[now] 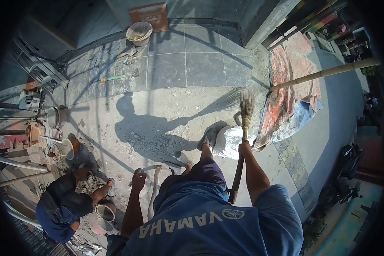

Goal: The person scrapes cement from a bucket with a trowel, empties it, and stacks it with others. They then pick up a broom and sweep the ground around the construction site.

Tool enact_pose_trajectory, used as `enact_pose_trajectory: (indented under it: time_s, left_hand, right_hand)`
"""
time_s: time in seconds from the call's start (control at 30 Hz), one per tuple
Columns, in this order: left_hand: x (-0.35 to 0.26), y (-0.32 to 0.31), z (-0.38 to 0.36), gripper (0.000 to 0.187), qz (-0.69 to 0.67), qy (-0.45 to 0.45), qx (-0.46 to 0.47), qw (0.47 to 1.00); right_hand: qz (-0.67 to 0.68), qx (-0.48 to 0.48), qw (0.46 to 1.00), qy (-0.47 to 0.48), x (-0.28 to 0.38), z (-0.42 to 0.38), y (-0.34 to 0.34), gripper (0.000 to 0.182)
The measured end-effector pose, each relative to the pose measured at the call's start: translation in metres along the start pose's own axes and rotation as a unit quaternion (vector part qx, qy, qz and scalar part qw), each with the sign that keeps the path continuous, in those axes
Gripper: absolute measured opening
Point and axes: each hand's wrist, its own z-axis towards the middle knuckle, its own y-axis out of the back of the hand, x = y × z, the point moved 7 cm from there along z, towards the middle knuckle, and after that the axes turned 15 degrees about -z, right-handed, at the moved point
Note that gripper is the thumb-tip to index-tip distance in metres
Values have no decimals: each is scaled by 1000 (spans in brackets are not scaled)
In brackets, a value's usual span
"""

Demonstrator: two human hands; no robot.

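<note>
Broom (246,106) gripped in right hand (244,149), well apart from left hand (138,180).

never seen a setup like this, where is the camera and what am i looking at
There is no robot here, just one wide, rounded picture from a camera on a person's head, looking down and forward. The blue shirt and bare arms are the wearer's own. The right hand grips a long broom, bristles pointing away. The left hand is raised; whether it holds anything is unclear. Grey rubble lies on the pale ground, beside a white sack. Beyond, a bucket stands on dark tiles. Another person crouches at left.
</note>
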Motion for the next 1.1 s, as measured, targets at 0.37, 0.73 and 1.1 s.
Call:
enact_pose_trajectory:
  time_s: [0.37,0.73,1.1]
  left_hand:
    - [0,23,-30,51,-62,35,-30,997]
    - [-6,7,-35,48,-82,57,-14,995]
    - [-38,-18,-35,54,-55,38,-7,998]
  right_hand:
    - [-244,61,939,236,152,-50,-157,46]
    - [-375,94,829,403,189,-170,-118,36]
    - [-218,157,916,299,61,-194,-71,62]
